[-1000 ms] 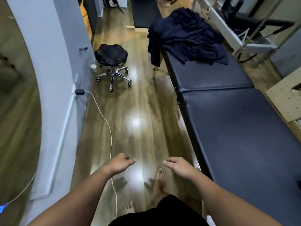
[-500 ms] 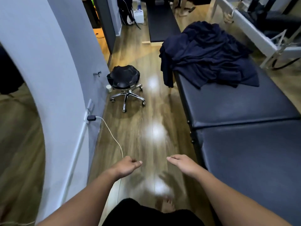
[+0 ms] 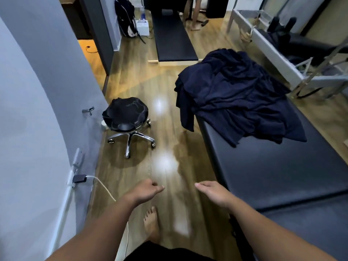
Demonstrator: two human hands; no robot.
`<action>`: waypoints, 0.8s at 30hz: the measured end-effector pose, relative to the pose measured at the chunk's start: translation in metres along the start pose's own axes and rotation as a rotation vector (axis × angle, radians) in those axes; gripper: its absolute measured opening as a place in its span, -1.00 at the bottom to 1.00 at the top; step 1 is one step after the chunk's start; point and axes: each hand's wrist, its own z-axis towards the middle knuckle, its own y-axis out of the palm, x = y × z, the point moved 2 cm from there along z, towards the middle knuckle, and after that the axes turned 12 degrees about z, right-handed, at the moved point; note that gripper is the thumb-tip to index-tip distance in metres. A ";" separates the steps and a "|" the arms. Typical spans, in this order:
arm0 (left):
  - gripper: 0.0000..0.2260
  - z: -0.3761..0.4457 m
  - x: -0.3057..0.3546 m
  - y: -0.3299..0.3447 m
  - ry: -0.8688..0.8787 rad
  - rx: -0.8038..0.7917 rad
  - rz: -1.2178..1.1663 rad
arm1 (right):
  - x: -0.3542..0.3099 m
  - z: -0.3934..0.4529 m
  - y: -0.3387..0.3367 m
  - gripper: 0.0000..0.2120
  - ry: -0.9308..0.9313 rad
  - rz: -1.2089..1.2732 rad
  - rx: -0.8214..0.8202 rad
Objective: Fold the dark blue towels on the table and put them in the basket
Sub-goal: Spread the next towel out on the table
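A heap of dark blue towels [image 3: 235, 95] lies crumpled on the far end of a long black padded table [image 3: 267, 166], with one corner hanging over the table's left edge. My left hand [image 3: 146, 191] is held out low over the wooden floor, fingers loosely curled, holding nothing. My right hand [image 3: 212, 193] is beside it, near the table's left edge, fingers extended and empty. Both hands are well short of the towels. No basket is in view.
A black rolling stool [image 3: 126, 117] with chrome legs stands on the floor to the left. A grey wall [image 3: 37, 110] runs along the left, with a plugged-in charger [image 3: 80, 178] and white cable. A second black bench [image 3: 172, 38] and another person's legs are further back.
The view has moved forward along the table, so the towel heap and stool are nearer. Both hands stay out in front, empty.
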 end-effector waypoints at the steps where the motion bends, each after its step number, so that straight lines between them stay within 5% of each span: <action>1: -0.65 0.013 0.006 -0.013 0.022 -0.011 0.013 | -0.011 0.008 -0.007 -0.40 0.019 -0.002 0.018; 12: -0.66 0.168 0.100 -0.117 0.168 -0.143 0.253 | -0.100 0.088 -0.087 -0.35 0.031 0.080 0.285; 24: -0.74 0.302 0.307 -0.169 0.383 -0.017 0.571 | -0.138 0.173 -0.251 -0.60 0.015 0.033 0.757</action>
